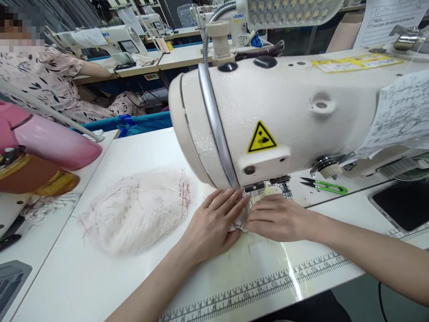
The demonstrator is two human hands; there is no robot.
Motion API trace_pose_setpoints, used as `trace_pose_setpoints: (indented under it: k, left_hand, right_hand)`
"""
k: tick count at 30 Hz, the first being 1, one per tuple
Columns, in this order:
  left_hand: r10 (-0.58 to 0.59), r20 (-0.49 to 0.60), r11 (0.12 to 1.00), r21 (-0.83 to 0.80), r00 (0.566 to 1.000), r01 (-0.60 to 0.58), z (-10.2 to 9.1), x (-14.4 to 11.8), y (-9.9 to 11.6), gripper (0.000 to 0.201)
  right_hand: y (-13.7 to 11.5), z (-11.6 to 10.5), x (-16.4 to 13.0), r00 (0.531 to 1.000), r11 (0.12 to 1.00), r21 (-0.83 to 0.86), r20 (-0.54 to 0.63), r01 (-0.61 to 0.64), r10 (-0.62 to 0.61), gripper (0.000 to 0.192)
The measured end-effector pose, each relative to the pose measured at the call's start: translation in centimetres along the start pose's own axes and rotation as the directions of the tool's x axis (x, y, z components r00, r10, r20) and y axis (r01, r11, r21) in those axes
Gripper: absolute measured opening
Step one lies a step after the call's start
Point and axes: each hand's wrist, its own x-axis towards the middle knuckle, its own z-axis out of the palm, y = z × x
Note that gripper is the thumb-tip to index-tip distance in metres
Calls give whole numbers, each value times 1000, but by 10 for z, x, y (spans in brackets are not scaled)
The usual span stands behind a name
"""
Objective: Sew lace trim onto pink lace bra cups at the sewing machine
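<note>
My left hand lies beside the needle area of a sewing machine, its fingers stretched out and pressing on a small piece of white lace fabric. Across from it, my right hand has its fingers bent together over the fabric's other edge. Most of that fabric is hidden under my fingers, and the machine head covers the needle. A larger heap of white lace with reddish loose threads rests on the table to the left of my hands.
Green thread snips and a dark phone lie to the right. A printed ruler runs along the table's front edge. At left are a pink bottle and an amber container. Another person sits beyond.
</note>
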Motion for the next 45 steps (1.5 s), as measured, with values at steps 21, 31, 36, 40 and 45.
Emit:
trace_pose_setpoints:
  k: [21, 31, 36, 40, 45]
  left_hand:
    - [-121, 26, 988, 104, 992, 118, 1, 5, 13, 53]
    - [-116, 27, 989, 97, 993, 113, 1, 6, 11, 58]
    - [-129, 28, 988, 87, 991, 126, 1, 6, 12, 59]
    - [-119, 9, 989, 92, 993, 117, 1, 5, 12, 55]
    - [94, -150, 992, 103, 984, -79, 2, 3, 14, 31]
  right_hand:
    - [3, -12, 4, 998, 984, -164, -4, -63, 64, 24]
    - [5, -20, 8, 995, 960, -259, -27, -103, 99, 23]
    - [8, -23, 8, 994, 933, -343, -46, -106, 96, 21]
    - [8, -24, 9, 994, 912, -397, -21, -103, 103, 21]
    - [8, -24, 8, 995, 915, -390, -38, -102, 95, 19]
